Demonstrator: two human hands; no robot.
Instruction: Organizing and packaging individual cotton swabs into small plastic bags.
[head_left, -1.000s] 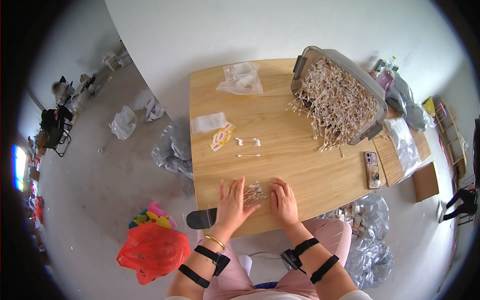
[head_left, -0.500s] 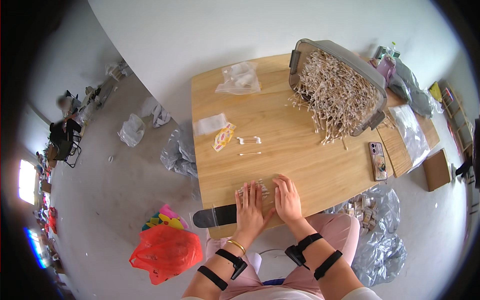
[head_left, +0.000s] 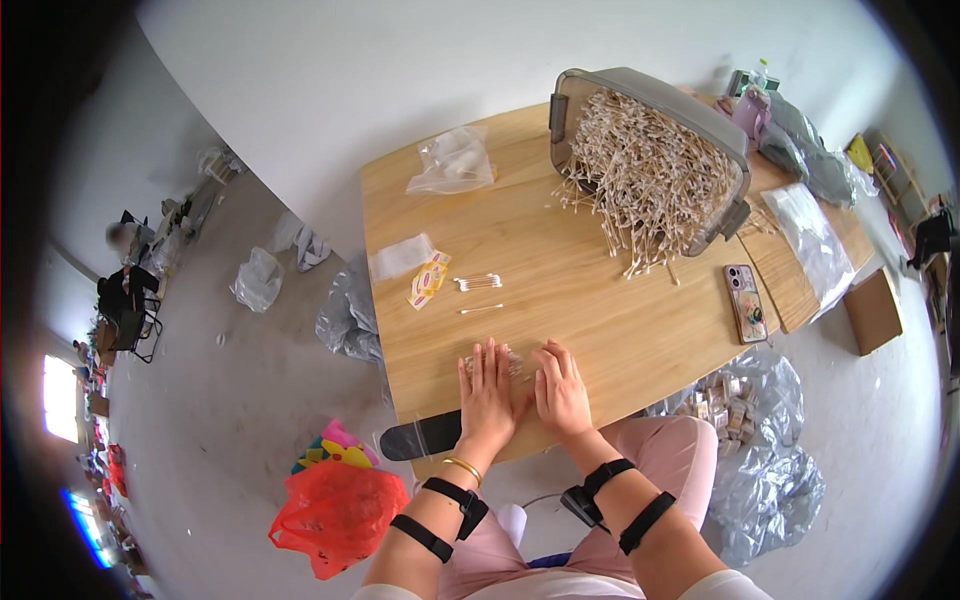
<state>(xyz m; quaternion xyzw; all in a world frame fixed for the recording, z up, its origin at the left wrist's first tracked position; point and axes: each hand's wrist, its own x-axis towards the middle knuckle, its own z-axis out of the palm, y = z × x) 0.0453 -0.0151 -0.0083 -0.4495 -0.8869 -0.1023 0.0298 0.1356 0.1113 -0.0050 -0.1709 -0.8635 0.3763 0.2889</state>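
My left hand (head_left: 487, 395) lies flat near the table's front edge, its fingers stretched over a small bunch of cotton swabs (head_left: 514, 363). Most of that bunch is covered by the hand; whether a clear bag surrounds it I cannot tell. Just to the right, my right hand (head_left: 563, 395) rests on the wood with loosely bent fingers, close to the bunch's right end. Beyond my hands, a short row of swabs (head_left: 478, 283) and a single cotton swab (head_left: 481, 309) lie on the table. A black strip (head_left: 420, 437) sticks out left of my left wrist.
A grey bin (head_left: 742, 160) lies tipped, spilling many swabs (head_left: 650, 170) onto the wooden table (head_left: 590, 300). Yellow-white labels (head_left: 430, 279), clear bags (head_left: 400, 257) and a phone (head_left: 746, 303) are there too. A red plastic bag (head_left: 340, 515) is at the left, filled plastic bags (head_left: 765, 480) at the right.
The whole view has shifted slightly. My right hand's fingers have bent a little more beside the swabs. My left hand stays flat on the bunch.
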